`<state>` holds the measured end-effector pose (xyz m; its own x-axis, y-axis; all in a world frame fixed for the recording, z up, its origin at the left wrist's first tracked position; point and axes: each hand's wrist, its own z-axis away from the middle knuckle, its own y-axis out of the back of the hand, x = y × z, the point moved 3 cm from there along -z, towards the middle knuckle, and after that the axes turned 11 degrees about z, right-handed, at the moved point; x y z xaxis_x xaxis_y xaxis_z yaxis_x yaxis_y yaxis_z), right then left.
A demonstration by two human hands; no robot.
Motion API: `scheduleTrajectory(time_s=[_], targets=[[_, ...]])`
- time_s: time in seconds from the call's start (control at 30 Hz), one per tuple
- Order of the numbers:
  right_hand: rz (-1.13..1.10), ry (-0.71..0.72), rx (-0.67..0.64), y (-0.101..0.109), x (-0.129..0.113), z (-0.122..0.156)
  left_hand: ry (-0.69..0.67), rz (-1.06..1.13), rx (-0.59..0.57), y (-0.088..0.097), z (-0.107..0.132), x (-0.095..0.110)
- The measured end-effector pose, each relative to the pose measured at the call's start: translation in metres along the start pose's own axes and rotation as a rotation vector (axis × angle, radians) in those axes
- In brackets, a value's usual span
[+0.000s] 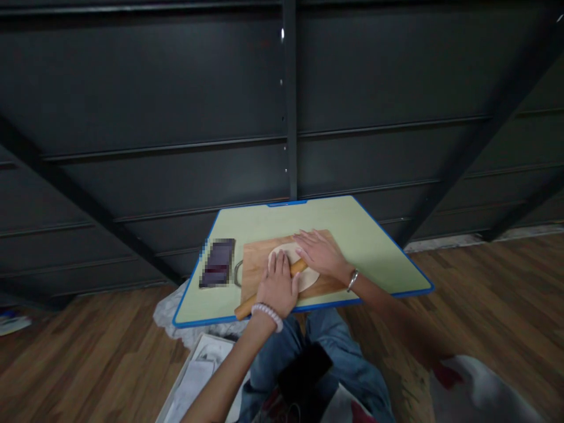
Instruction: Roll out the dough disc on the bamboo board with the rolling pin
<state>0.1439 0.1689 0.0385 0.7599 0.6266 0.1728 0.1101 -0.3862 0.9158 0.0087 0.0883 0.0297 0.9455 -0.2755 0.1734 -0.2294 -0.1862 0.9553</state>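
A wooden rolling pin [298, 267] lies slantwise across a flat round sheet of dough [309, 283]. Beneath the dough is a wooden cutting board [254, 259] with a metal ring handle [238, 274] at its left end. My left hand [277, 286] rests palm down over the pin, its fingers stretched onto the dough; a pale coiled band circles that wrist. Across the pin's far end lies my right hand [321, 254], flat with fingers extended past the dough's far edge. It wears a silver bracelet. The pin's near end sticks out left of my left wrist.
The board sits on a pale green folding table [379, 258] with a blue rim. Left of it lies a dark, pixelated flat object [218, 262]. A dark panelled wall [176, 88] rises behind. A black phone-like object [305, 371] rests on my lap, beside a white box [189, 379].
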Motion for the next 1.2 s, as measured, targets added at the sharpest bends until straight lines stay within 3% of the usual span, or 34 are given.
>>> scheduleTrajectory(time_s=[0.2,0.33,0.53,0.67,0.8,0.93,1.2], targets=[[-0.012,0.048,-0.036,-0.011,0.0,-0.033,0.093,0.038,-0.055,-0.004,-0.032,-0.041],[-0.054,0.008,-0.116,-0.024,0.004,-0.058,0.162,0.068,-0.084,-0.005,-0.055,-0.069],[-0.086,-0.069,-0.182,-0.034,0.009,-0.084,0.198,0.062,-0.012,0.001,-0.074,-0.087],[-0.067,-0.089,-0.194,-0.031,0.008,-0.083,0.265,0.046,-0.038,0.003,-0.07,-0.084],[-0.07,0.018,-0.195,-0.034,0.005,-0.068,0.338,0.044,-0.102,0.005,-0.056,-0.073],[-0.081,0.1,-0.189,-0.035,0.002,-0.049,0.285,0.009,-0.08,0.004,-0.042,-0.059],[-0.105,0.075,-0.035,0.007,-0.016,0.003,0.158,-0.038,0.001,0.003,-0.014,-0.035]])
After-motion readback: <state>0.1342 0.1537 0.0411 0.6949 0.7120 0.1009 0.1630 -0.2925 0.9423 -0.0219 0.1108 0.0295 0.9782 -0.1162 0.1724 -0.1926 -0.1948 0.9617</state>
